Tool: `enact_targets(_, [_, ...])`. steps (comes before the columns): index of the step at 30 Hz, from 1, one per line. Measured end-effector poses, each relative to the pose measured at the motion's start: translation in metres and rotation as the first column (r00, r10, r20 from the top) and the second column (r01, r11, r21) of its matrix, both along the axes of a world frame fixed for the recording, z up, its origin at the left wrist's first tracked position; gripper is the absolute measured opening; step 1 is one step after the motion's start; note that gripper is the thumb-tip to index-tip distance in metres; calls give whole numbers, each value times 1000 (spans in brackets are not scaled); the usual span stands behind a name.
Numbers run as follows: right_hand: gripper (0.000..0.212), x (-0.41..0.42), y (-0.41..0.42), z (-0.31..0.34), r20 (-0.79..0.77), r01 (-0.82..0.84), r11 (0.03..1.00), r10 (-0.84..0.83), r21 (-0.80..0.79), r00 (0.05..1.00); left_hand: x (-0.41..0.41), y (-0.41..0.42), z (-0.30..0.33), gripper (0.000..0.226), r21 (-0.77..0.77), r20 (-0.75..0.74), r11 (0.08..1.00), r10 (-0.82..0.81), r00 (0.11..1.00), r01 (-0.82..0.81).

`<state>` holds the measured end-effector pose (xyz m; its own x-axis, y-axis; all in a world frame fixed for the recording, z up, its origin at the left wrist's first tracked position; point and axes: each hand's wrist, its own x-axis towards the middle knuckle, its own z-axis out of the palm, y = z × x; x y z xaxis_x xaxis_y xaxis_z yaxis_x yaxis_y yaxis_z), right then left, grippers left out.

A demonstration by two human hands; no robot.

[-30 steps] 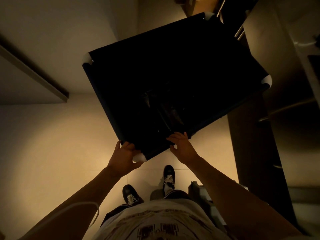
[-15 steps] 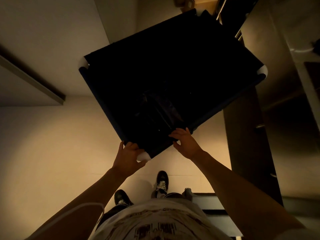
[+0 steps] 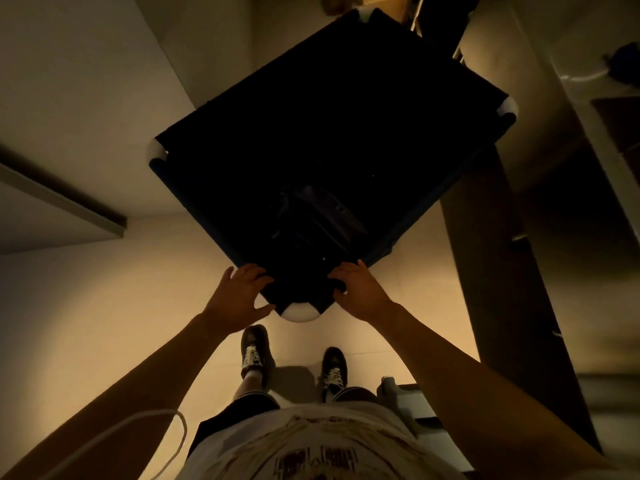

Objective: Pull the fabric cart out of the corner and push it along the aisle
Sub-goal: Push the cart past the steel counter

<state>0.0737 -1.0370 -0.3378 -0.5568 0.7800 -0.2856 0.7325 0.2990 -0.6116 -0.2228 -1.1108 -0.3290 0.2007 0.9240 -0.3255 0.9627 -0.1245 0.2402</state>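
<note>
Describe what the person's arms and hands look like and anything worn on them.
Both arms are bare to above the elbow, with no gloves, watch or rings visible on the left hand or right hand. A thin white cable loops beside the left forearm.

left hand (image 3: pixel 239 299), right hand (image 3: pixel 360 292), gripping fabric cart (image 3: pixel 381 98) rim
</note>
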Motion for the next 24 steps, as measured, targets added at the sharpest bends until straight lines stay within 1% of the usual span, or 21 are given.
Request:
enact_targets(4, [32,-26,-17,-7,-5,68,998,-68,13,998,-41,35,8,65,20,-54,995,-95,994,96])
enact_targets(7, [34,-43,-22,-5,20,154,988,-153,-23,988,-68,62,9,61,35,-71,986,-163,984,165])
enact_targets(9, [38,-57,-25,-2,26,189,978,-188,-83,982,-86,79,7,59,30,-75,981,-191,979,193])
enact_targets(11, [49,-73,-30,2,44,233,952,-229,-200,972,-103,95,5,58,24,-71,976,-212,975,214])
enact_targets(13, [60,-91,-35,3,90,279,913,-264,-298,960,-121,109,1,58,33,-69,968,-245,967,247])
enact_targets(14, [62,-101,-38,3,120,296,901,-271,-318,955,-129,115,0,57,38,-66,964,-259,964,262])
enact_targets(17, [59,-126,-47,0,185,337,893,-293,-296,938,-151,130,-4,58,40,-61,957,-285,956,288])
enact_targets(20, [56,-143,-53,-2,205,395,884,-350,-249,914,-162,138,-8,58,23,-53,950,-310,949,312])
enact_targets(24, [53,-156,-55,-2,224,461,851,-413,-250,883,-165,140,-16,57,16,-29,949,-315,949,316])
